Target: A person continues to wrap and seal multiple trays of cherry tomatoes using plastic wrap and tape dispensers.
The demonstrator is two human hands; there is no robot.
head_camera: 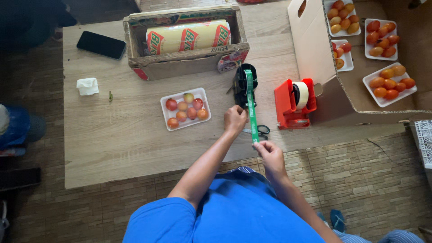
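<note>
Green tape (251, 105) — right-hand fingers (263, 145) pinch its end — left hand (235, 119) steadies the black dispenser (245, 85).

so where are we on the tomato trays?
Done: four filled trays sit in the big cardboard box. In hand: the right hand pulls green tape from the black dispenser, which the left hand steadies. Left: one filled tomato tray lies on the table, unwrapped.

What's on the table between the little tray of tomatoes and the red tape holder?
In the head view, the black dispenser with its green tape and the person's left hand lie there.
</note>
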